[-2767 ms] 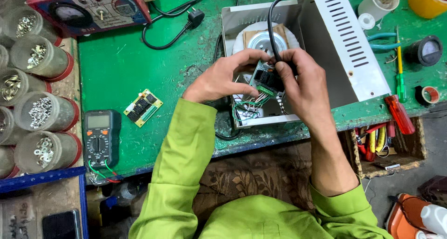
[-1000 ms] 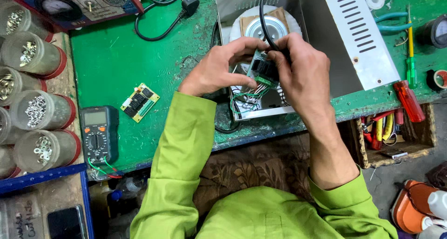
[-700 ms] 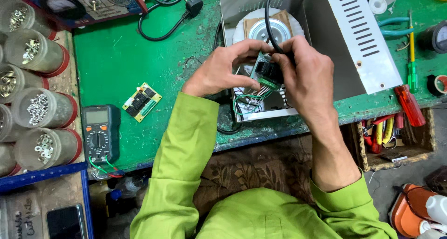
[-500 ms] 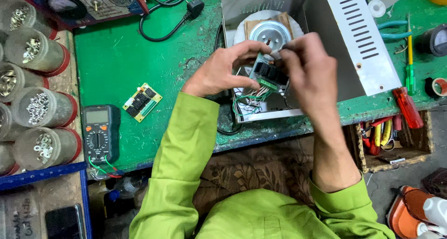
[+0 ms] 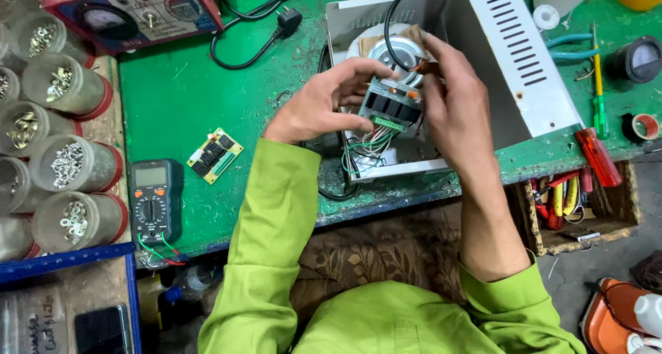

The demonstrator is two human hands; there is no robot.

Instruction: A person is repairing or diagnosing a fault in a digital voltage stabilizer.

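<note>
A person in green sleeves worked over a green bench, seen from above. Both hands held a small circuit board (image 5: 389, 107) carrying dark block components and a green terminal strip, raised just above an open grey metal case (image 5: 386, 168). The left hand (image 5: 321, 105) curled in from the left, its fingertips (image 5: 365, 70) pinching the board's upper and lower left edges. The right hand (image 5: 458, 116) closed in from the right, fingers pressed together along the board's right edge; how firmly it gripped could not be told. The board lay between the two sets of fingers, its long axis running roughly from one hand to the other and tilted slightly, each hand about equally near. Coloured wires (image 5: 365, 147) trailed from below the fingers down into the case. Well left of the fingers lay a second small board (image 5: 214, 154) and a multimeter (image 5: 156, 200).
</note>
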